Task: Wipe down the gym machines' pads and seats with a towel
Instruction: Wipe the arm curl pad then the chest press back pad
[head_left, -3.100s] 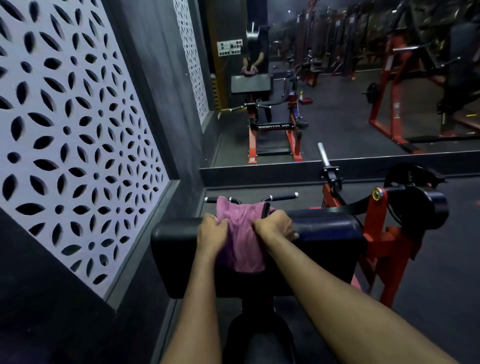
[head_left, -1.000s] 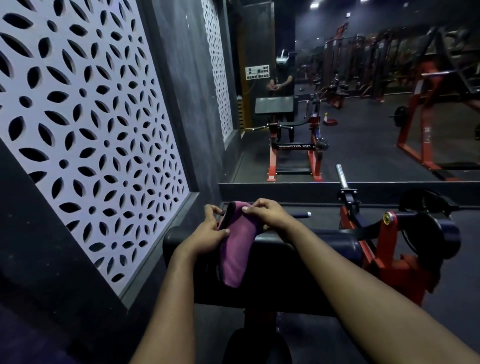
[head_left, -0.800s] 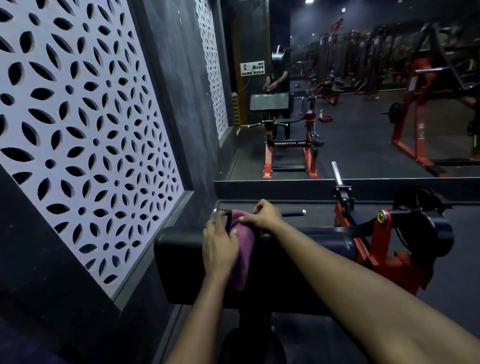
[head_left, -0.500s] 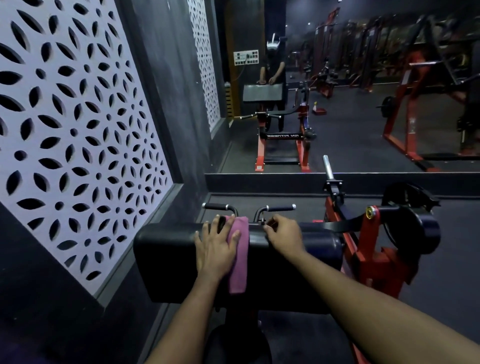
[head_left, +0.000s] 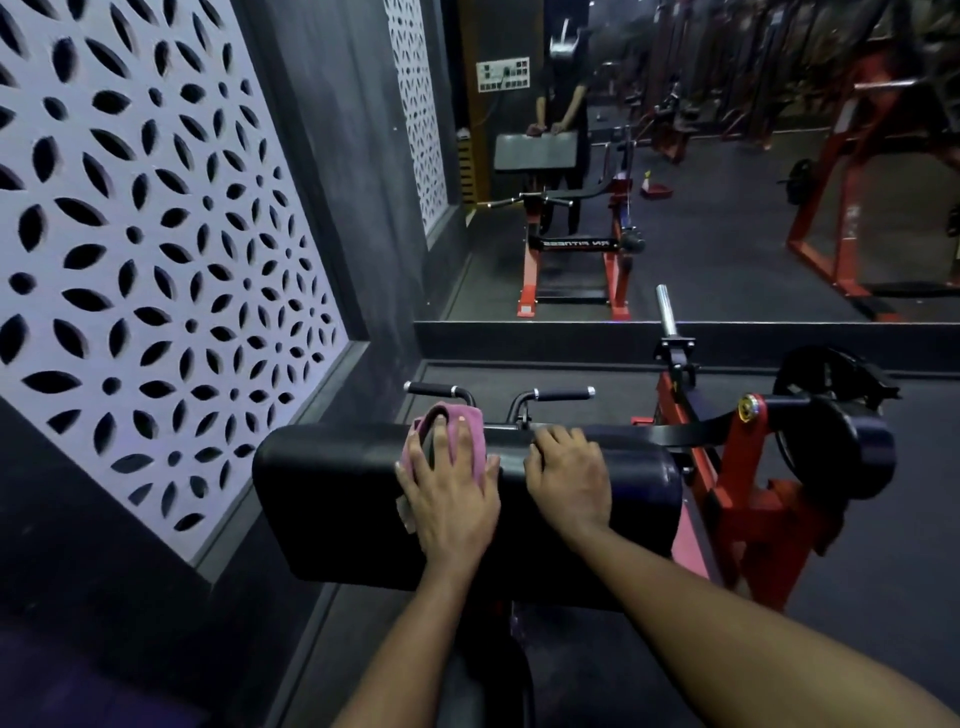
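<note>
Mirror-reflected frame label (head_left: 574, 243): reversed "RN FITNESS". Left grip (head_left: 449, 493) wide, flat, pressing towel (head_left: 469, 426) at 12 o'clock edge of pad (head_left: 332, 483); towel hung lower before. Right grip (head_left: 569, 483), at 3 o'clock, curled over pad top.

head cam | faces forward-down | close above pad (head_left: 332, 493) | mirror (head_left: 727, 234) ahead
</note>
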